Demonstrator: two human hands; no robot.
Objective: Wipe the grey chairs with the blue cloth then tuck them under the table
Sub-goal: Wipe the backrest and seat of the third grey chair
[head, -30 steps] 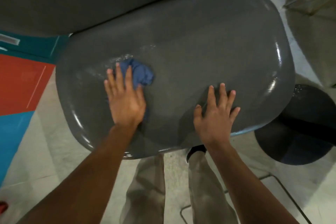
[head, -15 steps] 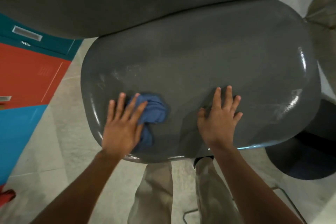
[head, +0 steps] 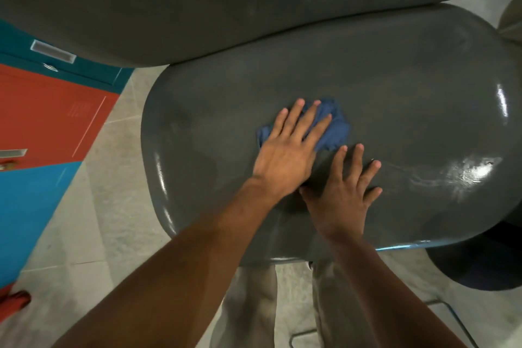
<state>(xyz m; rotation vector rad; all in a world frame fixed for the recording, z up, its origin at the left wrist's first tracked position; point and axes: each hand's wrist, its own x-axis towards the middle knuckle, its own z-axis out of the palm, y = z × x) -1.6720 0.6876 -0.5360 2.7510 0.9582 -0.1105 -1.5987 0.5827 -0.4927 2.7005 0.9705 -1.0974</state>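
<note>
nearest on the grey chair seat (head: 395,121): right hand (head: 343,195) flat by the front edge, fingers spread, bracing. best kept planted there so the seat stays put. just beyond, left hand (head: 288,150) flat on the bunched blue cloth (head: 334,133) at mid-seat, fingers straight and slightly fanned, pinching nothing. worth pressing with the whole palm, sweeping in overlapping passes out to the glossy rim. farther still, the grey backrest (head: 226,8), probably unwiped yet.

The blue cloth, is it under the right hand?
No, the blue cloth lies under the left hand, while the right hand presses flat on the bare grey seat.
</note>
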